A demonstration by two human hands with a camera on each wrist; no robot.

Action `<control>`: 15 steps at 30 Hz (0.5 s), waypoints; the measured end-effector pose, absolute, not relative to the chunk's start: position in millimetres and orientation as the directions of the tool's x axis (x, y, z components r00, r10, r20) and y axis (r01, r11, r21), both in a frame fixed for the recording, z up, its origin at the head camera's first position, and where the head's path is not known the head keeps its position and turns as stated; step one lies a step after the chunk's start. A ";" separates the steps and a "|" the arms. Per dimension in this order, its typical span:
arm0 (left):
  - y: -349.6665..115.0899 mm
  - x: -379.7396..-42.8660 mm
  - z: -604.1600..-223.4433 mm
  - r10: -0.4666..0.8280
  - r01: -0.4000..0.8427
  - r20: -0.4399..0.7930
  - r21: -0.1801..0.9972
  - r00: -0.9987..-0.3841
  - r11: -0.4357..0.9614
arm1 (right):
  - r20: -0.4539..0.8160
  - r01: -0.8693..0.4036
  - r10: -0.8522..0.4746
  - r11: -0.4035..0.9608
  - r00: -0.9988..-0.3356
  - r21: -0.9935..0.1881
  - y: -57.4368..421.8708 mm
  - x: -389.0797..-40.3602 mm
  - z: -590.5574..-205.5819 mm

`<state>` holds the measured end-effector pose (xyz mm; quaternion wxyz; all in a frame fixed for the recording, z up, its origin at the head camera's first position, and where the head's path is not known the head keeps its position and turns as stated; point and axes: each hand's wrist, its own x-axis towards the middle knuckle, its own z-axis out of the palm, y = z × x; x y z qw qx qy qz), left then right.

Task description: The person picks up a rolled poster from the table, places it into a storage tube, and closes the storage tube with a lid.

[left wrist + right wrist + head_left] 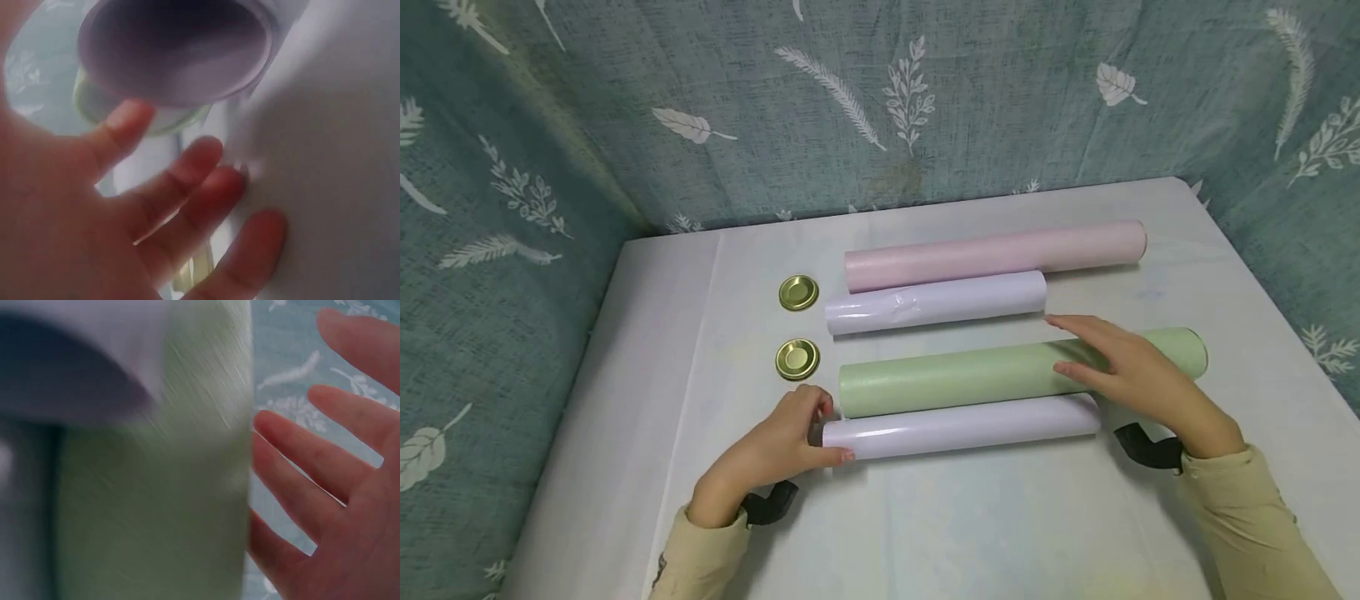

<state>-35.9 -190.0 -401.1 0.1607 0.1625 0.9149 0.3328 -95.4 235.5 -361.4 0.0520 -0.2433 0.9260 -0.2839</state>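
Observation:
A glossy pale-lavender paper roll lies nearest me, against the front of a longer light-green roll. My left hand is at the lavender roll's left end, thumb by its front edge and fingers loosely bent. In the left wrist view the roll's hollow end faces that hand, whose fingers are spread below it. My right hand is over the right part of the green roll, fingers extended. The right wrist view has those fingers spread beside the green surface; whether they touch it I cannot tell.
Behind lie a pink roll and a second pale-lavender roll, side by side. Two gold lids sit left of the rolls. The white-covered table meets leaf-patterned green cloth at the back and sides.

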 end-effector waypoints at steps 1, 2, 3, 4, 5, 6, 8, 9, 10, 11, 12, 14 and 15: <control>-188.4 -34.3 -402.3 0.404 0.201 -0.186 0.642 -0.896 0.740 | 0.042 -0.429 -0.491 0.714 -0.870 -0.553 234.0 -93.8 -364.4; -187.2 -32.9 -403.9 0.401 0.210 -0.187 0.617 -0.897 0.759 | 0.045 -0.436 -0.498 0.709 -0.866 -0.553 232.6 -92.7 -367.1; -186.2 -31.9 -405.2 0.399 0.219 -0.187 0.597 -0.898 0.772 | 0.052 -0.450 -0.509 0.704 -0.859 -0.549 231.3 -92.5 -369.9; -185.5 -31.3 -405.8 0.394 0.221 -0.191 0.578 -0.899 0.785 | 0.058 -0.465 -0.521 0.700 -0.852 -0.542 230.1 -92.8 -372.4; -184.8 -31.2 -406.0 0.386 0.216 -0.196 0.569 -0.902 0.794 | 0.070 -0.489 -0.537 0.696 -0.841 -0.525 229.3 -94.0 -375.6; -184.3 -31.4 -406.0 0.377 0.210 -0.199 0.561 -0.904 0.800 | 0.081 -0.513 -0.553 0.695 -0.829 -0.504 228.5 -95.5 -378.6; -184.3 -32.7 -405.2 0.366 0.196 -0.201 0.570 -0.908 0.798 | 0.099 -0.554 -0.580 0.694 -0.809 -0.460 226.7 -98.7 -383.8; -184.7 -33.4 -404.6 0.357 0.179 -0.205 0.583 -0.911 0.792 | 0.107 -0.574 -0.593 0.694 -0.798 -0.435 225.9 -100.4 -386.3; -185.1 -34.2 -404.0 0.349 0.162 -0.210 0.598 -0.913 0.785 | 0.114 -0.590 -0.603 0.696 -0.790 -0.408 224.9 -102.0 -388.3; -185.7 -34.8 -403.8 0.339 0.141 -0.215 0.618 -0.916 0.773 | 0.120 -0.603 -0.609 0.701 -0.784 -0.380 224.0 -103.3 -390.2; -186.6 -35.4 -403.6 0.332 0.120 -0.220 0.642 -0.917 0.757 | 0.121 -0.608 -0.611 0.709 -0.783 -0.357 223.0 -104.4 -391.2; -189.7 -36.7 -403.6 0.315 0.061 -0.245 0.693 -0.917 0.719 | 0.126 -0.616 -0.611 0.725 -0.782 -0.308 220.7 -107.1 -392.3; -191.4 -37.3 -403.9 0.312 0.032 -0.261 0.719 -0.914 0.694 | 0.124 -0.616 -0.609 0.735 -0.784 -0.284 219.8 -108.3 -392.8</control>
